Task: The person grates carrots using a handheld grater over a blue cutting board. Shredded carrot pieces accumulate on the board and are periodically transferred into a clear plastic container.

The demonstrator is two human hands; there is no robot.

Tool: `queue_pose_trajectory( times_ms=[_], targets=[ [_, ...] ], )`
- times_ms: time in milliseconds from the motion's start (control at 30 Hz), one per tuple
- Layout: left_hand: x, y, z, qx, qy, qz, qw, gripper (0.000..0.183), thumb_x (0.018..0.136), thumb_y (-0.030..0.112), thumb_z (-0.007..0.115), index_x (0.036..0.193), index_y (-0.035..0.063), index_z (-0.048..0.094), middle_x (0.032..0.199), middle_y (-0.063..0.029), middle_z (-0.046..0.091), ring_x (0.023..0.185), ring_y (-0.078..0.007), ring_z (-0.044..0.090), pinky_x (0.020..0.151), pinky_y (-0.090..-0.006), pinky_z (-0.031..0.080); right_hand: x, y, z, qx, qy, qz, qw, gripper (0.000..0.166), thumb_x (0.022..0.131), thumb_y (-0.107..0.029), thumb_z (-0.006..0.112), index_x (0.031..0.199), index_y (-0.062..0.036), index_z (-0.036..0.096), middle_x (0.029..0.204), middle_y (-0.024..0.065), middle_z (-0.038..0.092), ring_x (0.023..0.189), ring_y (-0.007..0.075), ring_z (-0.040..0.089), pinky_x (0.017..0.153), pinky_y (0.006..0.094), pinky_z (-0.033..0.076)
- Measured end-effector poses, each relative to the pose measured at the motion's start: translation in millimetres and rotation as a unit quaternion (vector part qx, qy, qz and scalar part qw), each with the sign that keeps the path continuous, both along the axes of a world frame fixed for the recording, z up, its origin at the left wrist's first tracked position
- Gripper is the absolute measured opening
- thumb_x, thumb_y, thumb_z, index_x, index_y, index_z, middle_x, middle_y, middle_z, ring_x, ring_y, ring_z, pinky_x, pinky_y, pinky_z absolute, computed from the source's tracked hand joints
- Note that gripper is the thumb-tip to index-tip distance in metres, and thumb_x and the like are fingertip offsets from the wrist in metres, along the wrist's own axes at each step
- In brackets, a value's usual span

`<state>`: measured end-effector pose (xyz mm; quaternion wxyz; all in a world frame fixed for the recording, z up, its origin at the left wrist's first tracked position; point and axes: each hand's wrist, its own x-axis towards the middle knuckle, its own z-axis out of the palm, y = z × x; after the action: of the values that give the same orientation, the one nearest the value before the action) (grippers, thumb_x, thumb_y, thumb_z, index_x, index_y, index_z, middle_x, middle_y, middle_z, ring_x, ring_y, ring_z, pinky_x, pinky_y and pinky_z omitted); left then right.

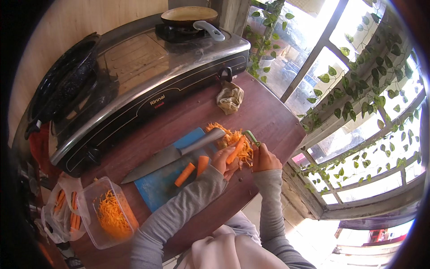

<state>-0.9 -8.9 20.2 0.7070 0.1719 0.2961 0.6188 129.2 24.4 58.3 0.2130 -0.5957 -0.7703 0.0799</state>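
My left hand (pixel 224 161) grips a peeled carrot (pixel 236 150), its tip angled up over a heap of orange peelings (pixel 215 126). In my right hand (pixel 266 158) is a green-handled peeler (pixel 251 136), its head against or close to the carrot's upper end; the blade cannot be made out. Two cut carrot pieces (pixel 184 175) rest on the blue cutting board (pixel 151 192), next to my left forearm. Across the board lies a large kitchen knife (pixel 158 163), its metal handle pointing toward the peelings.
A clear plastic box (pixel 97 240) of shredded carrot (pixel 112 215) stands at the left, beside a plastic bag (pixel 55 222) of carrots. Behind are a Rinnai gas stove (pixel 144 74), a frying pan (pixel 189 14), and a crumpled cloth (pixel 230 98). A vine-draped window (pixel 322 80) borders the right.
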Motion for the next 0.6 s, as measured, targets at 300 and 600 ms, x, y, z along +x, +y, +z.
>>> queue_pose_trajectory(
  times_ms=[300, 600],
  targets=[
    [-1, 2, -8, 0.038, 0.014, -0.039, 0.998, 0.034, 0.089, 0.019, 0.038, 0.113, -0.0037, 0.044, 0.052, 0.0, 0.038, 0.035, -0.0059, 0.026, 0.057, -0.0205, 0.045, 4, 6, -18, -0.049, 0.191, 0.077, 0.977, 0.031, 0.079, -0.032, 0.061, 0.079, -0.0027, 0.05, 0.058, 0.0113, 0.055, 0.053, 0.0235, 0.055, 0.05, 0.0337, 0.041],
    [6, 1, -1, -0.036, -0.055, -0.011, 0.998, 0.031, 0.09, 0.021, 0.037, 0.109, -0.0022, 0.046, 0.051, 0.0013, 0.036, 0.035, -0.0059, 0.026, 0.062, -0.0234, 0.046, 3, 8, -17, -0.105, 0.378, 0.091, 0.915, 0.023, 0.075, -0.017, 0.066, 0.081, 0.0016, 0.054, 0.063, 0.0065, 0.053, 0.058, 0.0097, 0.044, 0.054, 0.0254, 0.039]
  ],
)
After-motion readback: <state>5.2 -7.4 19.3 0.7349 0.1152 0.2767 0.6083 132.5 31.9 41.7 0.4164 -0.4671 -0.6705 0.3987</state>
